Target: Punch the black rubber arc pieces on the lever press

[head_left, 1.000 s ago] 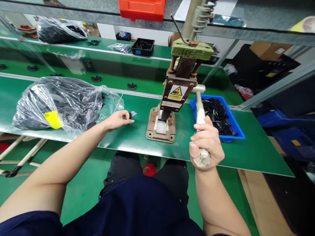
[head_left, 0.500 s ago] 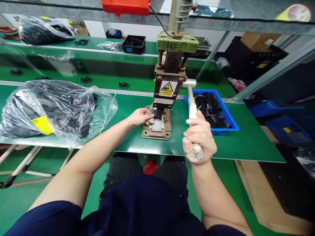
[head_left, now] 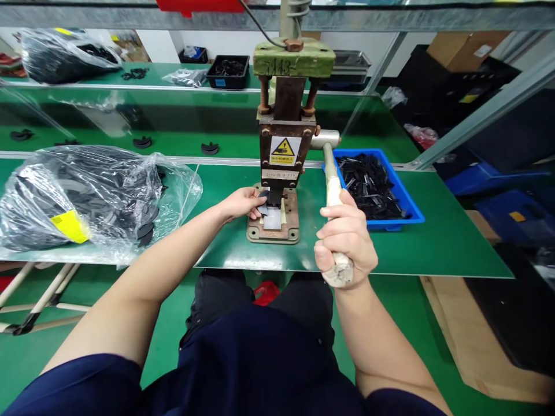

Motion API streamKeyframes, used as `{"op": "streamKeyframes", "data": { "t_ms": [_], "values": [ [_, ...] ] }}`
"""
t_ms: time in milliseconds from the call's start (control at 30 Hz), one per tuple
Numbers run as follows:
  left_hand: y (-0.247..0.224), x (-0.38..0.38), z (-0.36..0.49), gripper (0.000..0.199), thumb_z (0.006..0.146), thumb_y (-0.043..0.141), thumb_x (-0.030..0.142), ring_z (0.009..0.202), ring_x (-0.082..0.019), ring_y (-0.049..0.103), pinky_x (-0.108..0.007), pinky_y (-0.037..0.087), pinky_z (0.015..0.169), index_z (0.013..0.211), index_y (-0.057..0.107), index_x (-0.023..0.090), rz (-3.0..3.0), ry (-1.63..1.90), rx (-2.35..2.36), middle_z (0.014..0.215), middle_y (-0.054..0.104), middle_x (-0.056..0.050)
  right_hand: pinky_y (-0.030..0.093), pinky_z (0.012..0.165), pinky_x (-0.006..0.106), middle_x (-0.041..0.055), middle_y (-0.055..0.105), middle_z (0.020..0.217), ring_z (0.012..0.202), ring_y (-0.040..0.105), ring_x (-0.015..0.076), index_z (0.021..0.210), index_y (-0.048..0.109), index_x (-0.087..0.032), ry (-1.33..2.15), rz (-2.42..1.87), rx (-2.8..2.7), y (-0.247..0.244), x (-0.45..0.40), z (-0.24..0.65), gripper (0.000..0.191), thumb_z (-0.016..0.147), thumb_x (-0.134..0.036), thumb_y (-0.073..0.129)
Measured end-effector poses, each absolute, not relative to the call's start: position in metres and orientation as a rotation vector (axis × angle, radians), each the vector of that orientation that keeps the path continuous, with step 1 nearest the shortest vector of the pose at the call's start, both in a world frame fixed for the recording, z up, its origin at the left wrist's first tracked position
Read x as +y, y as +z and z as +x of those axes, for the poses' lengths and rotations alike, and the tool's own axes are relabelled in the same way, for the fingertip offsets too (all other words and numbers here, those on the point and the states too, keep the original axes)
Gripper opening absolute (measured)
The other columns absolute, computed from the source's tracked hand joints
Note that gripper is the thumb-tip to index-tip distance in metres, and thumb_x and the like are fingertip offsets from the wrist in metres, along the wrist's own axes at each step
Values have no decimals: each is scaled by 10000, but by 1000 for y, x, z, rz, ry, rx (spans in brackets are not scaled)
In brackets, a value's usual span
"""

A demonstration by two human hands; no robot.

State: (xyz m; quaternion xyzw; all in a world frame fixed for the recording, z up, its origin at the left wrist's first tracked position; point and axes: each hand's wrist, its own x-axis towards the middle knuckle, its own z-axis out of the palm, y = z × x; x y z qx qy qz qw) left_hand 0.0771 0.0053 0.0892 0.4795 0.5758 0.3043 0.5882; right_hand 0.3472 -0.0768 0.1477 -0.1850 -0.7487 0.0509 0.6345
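While a person's right hand (head_left: 347, 242) grips a pale lever (head_left: 332, 179), the left hand (head_left: 240, 204) pinches a dark piece (head_left: 264, 195), apparently curved but partly hidden, at the left side of a press base (head_left: 286, 233). A clear bag (head_left: 99, 190) lies left, a blue bin (head_left: 390, 224) right; dark curved pieces (head_left: 210, 149) rest farther back.

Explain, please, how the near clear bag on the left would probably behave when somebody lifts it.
The bag would likely sag and change shape, being thin, creased plastic. It may feel heavy, since many dark parts fill it. Some could slide out at its right end, which looks open.
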Motion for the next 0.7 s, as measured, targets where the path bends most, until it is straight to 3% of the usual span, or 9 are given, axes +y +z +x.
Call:
{"op": "streamKeyframes", "data": {
  "t_ms": [233,433,700],
  "values": [
    [94,16,87,363,894,851,391,413,-98,596,-172,443,438,815,562,188,1163,613,1446,506,611,26,522,1225,641,-70,646,812,1081,740,167,802,641,-266,105,-456,-1691,148,-79,345,158,933,-350,666],
    [99,16,96,279,924,821,393,380,-91,555,-162,401,423,943,639,182,1171,555,1532,459,557,54,509,1226,627,-75,649,834,1100,740,147,800,634,-248,89,-450,-1683,147,-78,344,187,952,-355,658],
    [95,7,104,264,974,730,412,421,-122,584,-200,450,467,1109,676,192,1198,570,1569,528,614,31,513,1212,640,-71,662,814,1060,748,163,781,635,-254,88,-474,-1688,149,-79,346,170,922,-342,670]
  ]
}}
